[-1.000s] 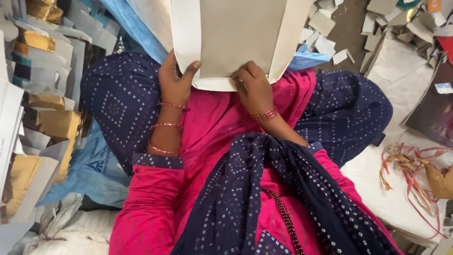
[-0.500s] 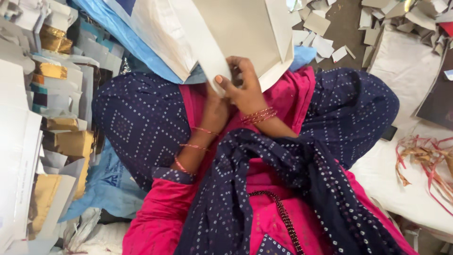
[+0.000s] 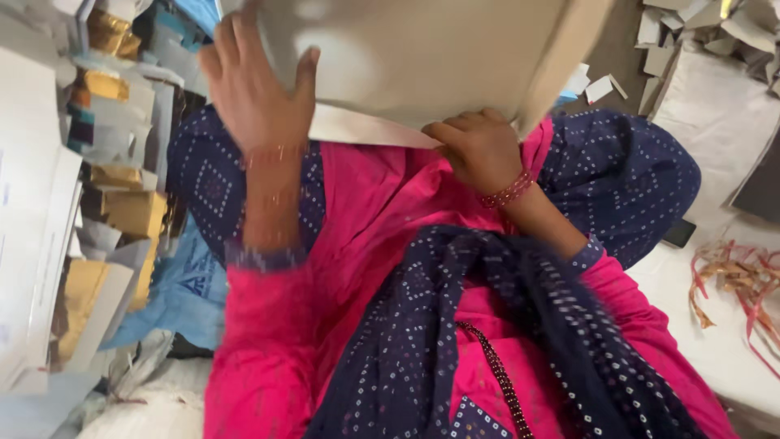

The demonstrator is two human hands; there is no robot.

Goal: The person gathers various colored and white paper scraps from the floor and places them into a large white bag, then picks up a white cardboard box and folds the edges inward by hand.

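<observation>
A large beige paper bag is being held over the lap, its folded bottom edge toward the person. The left hand is pressing flat and open on its face while the right hand is pinching the lower edge closed-fisted. This looks like creasing; next, a firm slide along the fold seems called for, beside stacked flat cartons and ribbon handles.

The big beige paper bag is the landmark: it fills the upper middle of the view and blocks any straight reach forward. To its left, stacks of folded white and gold cartons crowd in close, leaving what seems, through the blur, only a narrow gap beside the left hand. Below the bag, the lap in pink cloth with a dark dotted scarf takes up the room. To the bag's right, past the right hand, a white sheet lies mostly open, with tangled ribbon handles at its near edge.
</observation>
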